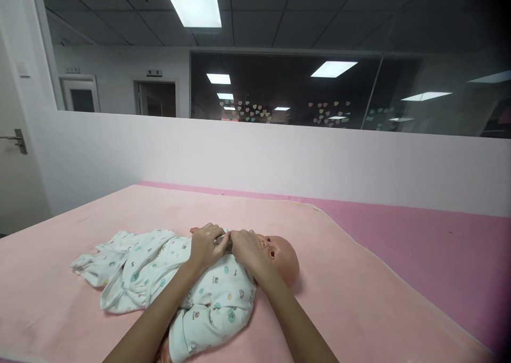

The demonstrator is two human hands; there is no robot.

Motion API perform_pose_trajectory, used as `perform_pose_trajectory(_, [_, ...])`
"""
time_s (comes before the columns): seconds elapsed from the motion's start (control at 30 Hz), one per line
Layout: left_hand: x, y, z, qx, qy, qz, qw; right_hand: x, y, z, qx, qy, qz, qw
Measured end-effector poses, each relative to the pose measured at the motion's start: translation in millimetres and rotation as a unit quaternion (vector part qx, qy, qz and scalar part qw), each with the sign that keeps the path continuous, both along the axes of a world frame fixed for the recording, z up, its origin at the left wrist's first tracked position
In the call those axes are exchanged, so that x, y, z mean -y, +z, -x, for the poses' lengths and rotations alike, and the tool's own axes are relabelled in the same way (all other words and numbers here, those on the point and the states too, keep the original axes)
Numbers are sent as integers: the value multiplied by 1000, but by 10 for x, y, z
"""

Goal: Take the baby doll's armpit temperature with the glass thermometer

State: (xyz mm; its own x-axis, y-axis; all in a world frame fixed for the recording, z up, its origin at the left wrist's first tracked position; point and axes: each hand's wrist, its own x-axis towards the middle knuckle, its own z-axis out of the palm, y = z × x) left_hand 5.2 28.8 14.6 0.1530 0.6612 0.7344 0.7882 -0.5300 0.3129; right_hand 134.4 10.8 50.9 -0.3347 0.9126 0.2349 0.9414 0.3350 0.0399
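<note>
A baby doll point(285, 256) lies on its back, its head to the right. It wears a white romper point(217, 288) printed with small coloured figures, whose leg end spreads flat to the left. At the neckline, my left hand point(208, 244) and my right hand point(248, 251) meet with bent fingers, pinching the romper's front edge. Most of the pinched cloth is hidden behind the fingers. My right hand partly covers the doll's chin and lower face. One doll hand shows beyond my left hand, another below the near sleeve.
Under the doll is a peach sheet point(359, 299), over a pink mat point(439, 251) that shows at the right and back. A low white wall point(279, 161) with a window above it borders the far side. A door point(19, 182) stands at left.
</note>
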Motion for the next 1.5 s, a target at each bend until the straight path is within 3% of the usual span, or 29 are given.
perform_pose_trajectory(0.07, [-12, 15, 2, 50, -58, 39, 996, 14, 36, 20, 10, -8, -7, 1000])
perform_pose_trajectory(0.13, [-61, 15, 23, 164, -105, 94, 976, 47, 69, 34, 29, -19, -24, 999])
perform_pose_trajectory(0.23, [-196, -6, 85, 315, -84, 163, 931, 116, 70, 6, 61, -20, -53, 997])
perform_pose_trajectory(0.3, [-300, -19, 122, 332, -57, 193, 921, 161, 20, -41, 79, -9, -75, 994])
perform_pose_trajectory(0.4, [-428, -19, 116, 251, -38, 193, 948, 233, -116, -110, 105, 26, -115, 987])
perform_pose_trajectory(0.47, [-486, -20, 65, 124, -12, 183, 975, 302, -204, -137, 123, 44, -121, 984])
perform_pose_trajectory(0.53, [-520, -40, -2, -12, -2, 193, 981, 384, -249, -157, 121, 49, -106, 986])
perform_pose_trajectory(0.6, [-529, -81, -56, -101, -14, 218, 971, 442, -232, -203, 67, 67, -99, 991])
perform_pose_trajectory(0.7, [-496, -149, -84, -151, -15, 230, 961, 398, -135, -407, -125, 67, -145, 979])
perform_pose_trajectory(0.8, [-439, -184, -66, -182, 5, 215, 959, 176, -112, -781, -369, -55, -188, 909])
perform_pose_trajectory(0.87, [-415, -186, -45, -205, 12, 209, 956, -9, -194, -1057, -523, -123, -118, 835])
perform_pose_trajectory(0.97, [-417, -187, -6, -217, 10, 202, 955, -211, -411, -1378, -682, -123, -35, 720])
perform_pose_trajectory(1.03, [-431, -191, 23, -199, -12, 202, 959, -267, -537, -1483, -729, -126, 3, 673])
perform_pose_trajectory(1.13, [-436, -185, 56, -172, -42, 236, 955, -254, -600, -1476, -765, -128, 47, 629])
perform_pose_trajectory(1.2, [-419, -166, 68, -165, -42, 266, 949, -187, -554, -1390, -775, -109, 89, 616])
perform_pose_trajectory(1.3, [-377, -134, 73, -156, -39, 267, 950, -16, -414, -1227, -767, -36, 254, 588])
perform_pose_trajectory(1.37, [-352, -120, 74, -154, -41, 261, 952, 102, -321, -1147, -759, -16, 325, 564])
perform_pose_trajectory(1.5, [-339, -121, 78, -161, -37, 257, 952, 198, -270, -1129, -759, -19, 334, 559])
